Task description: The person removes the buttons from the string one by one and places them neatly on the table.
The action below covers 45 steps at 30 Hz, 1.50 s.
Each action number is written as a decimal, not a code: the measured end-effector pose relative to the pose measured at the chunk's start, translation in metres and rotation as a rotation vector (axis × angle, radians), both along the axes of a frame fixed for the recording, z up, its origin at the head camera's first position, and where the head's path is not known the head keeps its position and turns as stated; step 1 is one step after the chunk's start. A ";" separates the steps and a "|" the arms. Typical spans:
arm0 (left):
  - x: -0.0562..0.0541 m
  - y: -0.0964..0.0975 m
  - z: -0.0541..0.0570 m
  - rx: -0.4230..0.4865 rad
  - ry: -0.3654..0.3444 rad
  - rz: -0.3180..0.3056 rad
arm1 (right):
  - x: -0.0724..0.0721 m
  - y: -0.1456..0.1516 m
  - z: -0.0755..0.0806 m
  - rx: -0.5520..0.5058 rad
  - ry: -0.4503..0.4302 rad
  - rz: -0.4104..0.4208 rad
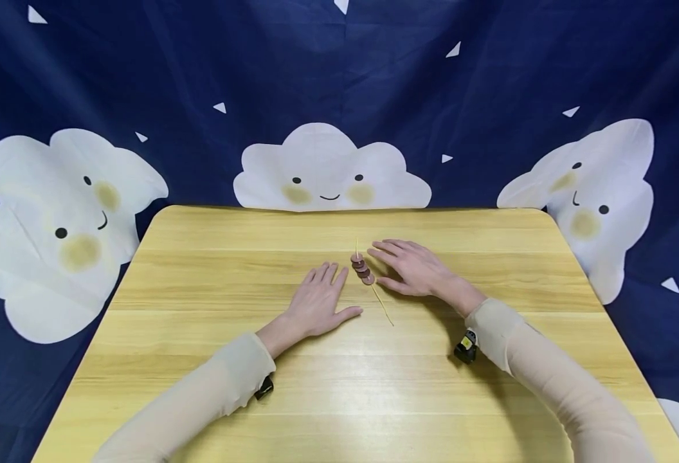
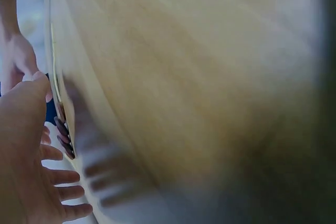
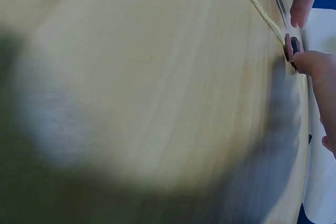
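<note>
Nearest lay the two sleeves, the left one (image 1: pixel 195 395) and the right one (image 1: pixel 565 379), reaching in over the table (image 1: pixel 339 399), a small black device (image 1: pixel 465 347) by the right cuff and another (image 1: pixel 264 388) by the left.

Beyond the cuffs, the left hand (image 1: pixel 319 302) was palm down, fingers straight and spread, thumb stretched out wide; it held nothing. Whether it touched the wood could not be told. The right hand (image 1: pixel 415 267) was farther off, relaxed, with a gap between thumb and fingers that faced the brown discs (image 1: pixel 362 269); it gripped nothing, though a light touch of the thumb could not be ruled out.

A yellow string (image 1: pixel 382 305) seemed to run through the discs, which was likely why they sat in a leaning, overlapping row instead of scattering. Its longer tail slanted back toward the person, its shorter end away.

The discs lay on the table between the hands, right of the left fingertips and just beside the right thumb, closer to the right hand. Farthest hung a dark blue cloth (image 1: pixel 293 83) with smiling white clouds (image 1: pixel 328 164).
</note>
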<state>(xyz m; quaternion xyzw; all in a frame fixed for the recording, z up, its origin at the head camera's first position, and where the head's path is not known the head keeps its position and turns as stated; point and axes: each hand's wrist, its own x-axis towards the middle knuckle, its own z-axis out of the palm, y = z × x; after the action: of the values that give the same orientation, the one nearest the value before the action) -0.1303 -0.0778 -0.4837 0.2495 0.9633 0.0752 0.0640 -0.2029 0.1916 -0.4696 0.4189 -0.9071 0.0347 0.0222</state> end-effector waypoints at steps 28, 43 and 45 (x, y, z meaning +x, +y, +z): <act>-0.021 0.034 -0.009 -0.037 0.120 0.119 | -0.026 -0.023 -0.010 -0.016 -0.023 0.032; -0.025 0.044 -0.009 -0.045 0.166 0.184 | -0.031 -0.025 -0.013 -0.043 -0.002 0.053; -0.026 0.043 -0.010 -0.042 0.172 0.184 | -0.031 -0.025 -0.013 -0.048 0.003 0.057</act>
<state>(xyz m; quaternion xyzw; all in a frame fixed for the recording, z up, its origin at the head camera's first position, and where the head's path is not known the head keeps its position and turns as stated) -0.1567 -0.0344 -0.4937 0.1641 0.9855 0.0389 -0.0210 -0.2335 0.1669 -0.4827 0.4441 -0.8936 0.0565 0.0325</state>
